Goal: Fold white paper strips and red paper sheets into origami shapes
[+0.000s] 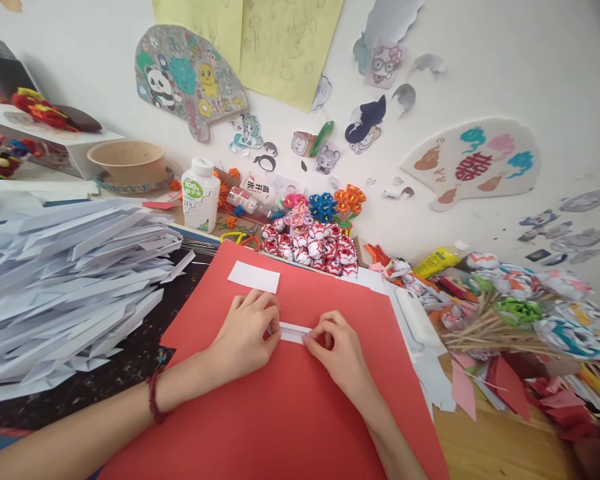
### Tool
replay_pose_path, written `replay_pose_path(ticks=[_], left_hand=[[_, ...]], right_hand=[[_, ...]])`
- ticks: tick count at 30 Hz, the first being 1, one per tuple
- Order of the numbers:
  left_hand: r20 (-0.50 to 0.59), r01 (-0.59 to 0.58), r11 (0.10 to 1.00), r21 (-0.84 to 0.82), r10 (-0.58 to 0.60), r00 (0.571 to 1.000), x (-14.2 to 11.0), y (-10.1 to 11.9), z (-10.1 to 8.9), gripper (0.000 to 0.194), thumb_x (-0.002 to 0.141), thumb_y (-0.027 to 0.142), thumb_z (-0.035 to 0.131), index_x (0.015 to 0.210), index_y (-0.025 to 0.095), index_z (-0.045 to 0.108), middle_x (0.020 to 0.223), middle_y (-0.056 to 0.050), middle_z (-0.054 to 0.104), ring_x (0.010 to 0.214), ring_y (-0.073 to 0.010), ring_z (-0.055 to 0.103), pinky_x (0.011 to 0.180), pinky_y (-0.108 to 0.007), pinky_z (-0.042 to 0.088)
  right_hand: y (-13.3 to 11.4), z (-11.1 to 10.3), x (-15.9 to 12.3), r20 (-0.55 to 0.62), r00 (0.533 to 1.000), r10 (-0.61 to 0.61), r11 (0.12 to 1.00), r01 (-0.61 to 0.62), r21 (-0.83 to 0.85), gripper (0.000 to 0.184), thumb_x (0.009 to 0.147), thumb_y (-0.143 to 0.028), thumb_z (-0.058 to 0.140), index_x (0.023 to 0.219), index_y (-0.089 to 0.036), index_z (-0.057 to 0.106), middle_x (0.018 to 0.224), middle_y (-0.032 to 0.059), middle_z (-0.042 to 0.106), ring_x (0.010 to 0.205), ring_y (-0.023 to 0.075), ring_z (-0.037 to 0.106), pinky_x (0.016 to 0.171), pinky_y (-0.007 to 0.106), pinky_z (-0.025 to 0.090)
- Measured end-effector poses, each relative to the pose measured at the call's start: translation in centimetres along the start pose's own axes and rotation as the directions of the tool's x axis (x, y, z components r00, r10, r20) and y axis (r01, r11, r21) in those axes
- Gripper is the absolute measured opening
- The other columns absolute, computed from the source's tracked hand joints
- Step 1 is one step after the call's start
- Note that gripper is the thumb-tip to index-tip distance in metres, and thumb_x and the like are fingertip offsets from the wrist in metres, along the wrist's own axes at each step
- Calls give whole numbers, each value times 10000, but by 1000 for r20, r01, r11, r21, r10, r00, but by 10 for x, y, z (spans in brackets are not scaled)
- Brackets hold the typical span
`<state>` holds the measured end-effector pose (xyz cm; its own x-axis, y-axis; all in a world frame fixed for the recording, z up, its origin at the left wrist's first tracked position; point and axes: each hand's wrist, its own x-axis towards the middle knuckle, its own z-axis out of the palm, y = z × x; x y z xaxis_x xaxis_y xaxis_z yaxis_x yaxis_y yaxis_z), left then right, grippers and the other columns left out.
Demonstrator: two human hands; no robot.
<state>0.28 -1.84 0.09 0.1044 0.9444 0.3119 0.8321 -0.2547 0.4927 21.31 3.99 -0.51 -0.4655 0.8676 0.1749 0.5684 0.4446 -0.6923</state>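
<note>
While the white paper strip [294, 333] stretches left to right, left fingers [273, 343] and right fingers [318, 349] pinch opposite ends!

A narrow, folded strip of plain white paper [294, 333] sits over the far half of a large, flat red sheet [305, 413], running left to right — its right end slightly nearer. Long creases follow its length, with a greyish shaded band between paler edges — though the exact layering is hard to make out. Its left end is hidden.
</note>
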Motion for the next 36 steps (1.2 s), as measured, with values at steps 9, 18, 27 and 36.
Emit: replay_pose_path(ticks=[9, 18, 27, 36], left_hand=[[137, -292, 937, 192, 269, 953, 0, 0, -2, 517, 761, 15, 538, 1078, 392, 695, 1365, -26, 519, 1209, -286, 438, 917, -476, 292], [163, -302, 893, 334, 261, 952, -15, -12, -22, 504, 744, 73, 588, 1108, 404, 694, 1321, -40, 561, 1200, -303, 456, 930, -485, 292], [-3, -135, 952, 276, 142, 990, -14, 1, -30, 269, 834, 95, 528, 814, 275, 727, 1168, -16, 657, 1075, -258, 494, 880, -437, 290], [168, -92, 971, 219, 55, 984, 8, 19, -12, 178, 865, 389, 664, 853, 213, 641, 954, -28, 651, 975, -225, 519, 761, -332, 297]], right_hand=[[3, -1, 3, -22, 998, 65, 998, -64, 27, 233, 795, -277, 716, 736, -211, 500, 841, -11, 496, 624, 126, 464, 578, 262, 407], [4, -2, 3, -3, 999, 52, 997, -52, 48, 186, 783, -237, 707, 736, -207, 529, 870, -13, 487, 634, 123, 448, 604, 257, 395], [2, -5, -5, -5, 999, 40, 994, -39, 104, 128, 797, -233, 687, 908, -220, 626, 980, 18, 524, 682, 140, 489, 668, 292, 453], [-5, -18, -14, 112, 994, -15, 991, -1, 137, 314, 779, -208, 696, 1081, -262, 626, 1081, 24, 519, 778, 157, 549, 734, 309, 501]])
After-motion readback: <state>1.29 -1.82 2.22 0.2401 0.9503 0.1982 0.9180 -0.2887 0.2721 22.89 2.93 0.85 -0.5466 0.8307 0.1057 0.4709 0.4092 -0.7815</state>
